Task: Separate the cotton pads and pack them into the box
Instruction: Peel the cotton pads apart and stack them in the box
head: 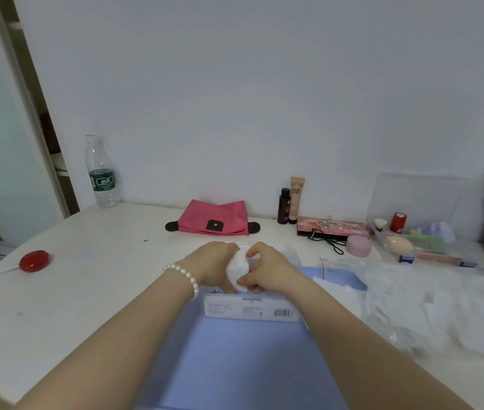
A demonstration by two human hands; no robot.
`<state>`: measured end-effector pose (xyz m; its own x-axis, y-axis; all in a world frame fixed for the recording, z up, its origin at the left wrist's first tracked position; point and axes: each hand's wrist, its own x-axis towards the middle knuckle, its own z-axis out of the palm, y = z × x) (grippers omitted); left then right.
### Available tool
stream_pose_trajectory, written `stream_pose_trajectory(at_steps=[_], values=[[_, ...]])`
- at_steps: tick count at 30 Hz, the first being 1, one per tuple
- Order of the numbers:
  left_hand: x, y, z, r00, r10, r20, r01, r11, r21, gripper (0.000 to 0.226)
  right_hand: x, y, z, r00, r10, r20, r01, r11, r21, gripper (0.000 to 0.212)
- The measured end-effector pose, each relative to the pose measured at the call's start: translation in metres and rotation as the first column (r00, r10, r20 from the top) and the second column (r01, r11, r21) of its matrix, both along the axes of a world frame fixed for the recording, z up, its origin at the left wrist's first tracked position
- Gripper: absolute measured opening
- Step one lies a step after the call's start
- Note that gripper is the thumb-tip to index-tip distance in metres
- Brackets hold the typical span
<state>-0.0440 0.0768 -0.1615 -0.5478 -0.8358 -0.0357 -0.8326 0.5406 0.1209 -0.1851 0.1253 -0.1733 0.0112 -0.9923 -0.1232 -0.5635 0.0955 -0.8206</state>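
- While both hands meet near the middle of the table, the left hand [215, 266] and right hand [267, 269] curl round a white wad of cotton pads [237, 270], pinching it from each side.
- That wad sits right over the clear box [249, 306], which lies on a blue mat [234, 365] by the near edge.
- Loose white pads in a plastic bag [441, 306] are piled toward the right edge.
- Pink pouch [214, 218] is at the back edge, water bottle [102, 173] at the back-left corner, red thing [33, 261] by the left edge.
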Motion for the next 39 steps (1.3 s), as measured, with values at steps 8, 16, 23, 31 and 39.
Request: stream_pose_trajectory(at_steps=[8, 16, 23, 31, 39], values=[[0.008, -0.004, 0.0, 1.0, 0.024, -0.01, -0.025, 0.999, -0.024, 0.052, -0.001, 0.0, -0.001, 0.999, -0.021, 0.038, 0.022, 1.0, -0.016, 0.047], [0.006, 0.009, 0.003, 0.998, 0.046, -0.048, -0.042, 0.997, 0.072, 0.103, -0.007, 0.001, 0.01, 0.999, 0.034, -0.033, -0.033, 0.999, 0.038, 0.038], [-0.002, 0.024, 0.016, 0.974, -0.027, -0.224, 0.01, 0.997, -0.076, 0.078, -0.056, 0.024, 0.07, 0.995, -0.074, -0.071, 0.06, 0.982, -0.177, 0.018], [-0.061, 0.061, 0.031, 0.894, -0.212, -0.396, 0.16, 0.974, -0.161, 0.028, -0.088, 0.067, 0.071, 0.599, 0.176, -0.781, -0.055, 0.982, 0.18, 0.047], [-0.085, 0.068, 0.018, 0.772, -0.183, -0.609, 0.138, 0.983, -0.121, 0.012, -0.089, 0.076, 0.021, 0.609, 0.203, -0.767, -0.013, 0.969, 0.246, 0.06]])
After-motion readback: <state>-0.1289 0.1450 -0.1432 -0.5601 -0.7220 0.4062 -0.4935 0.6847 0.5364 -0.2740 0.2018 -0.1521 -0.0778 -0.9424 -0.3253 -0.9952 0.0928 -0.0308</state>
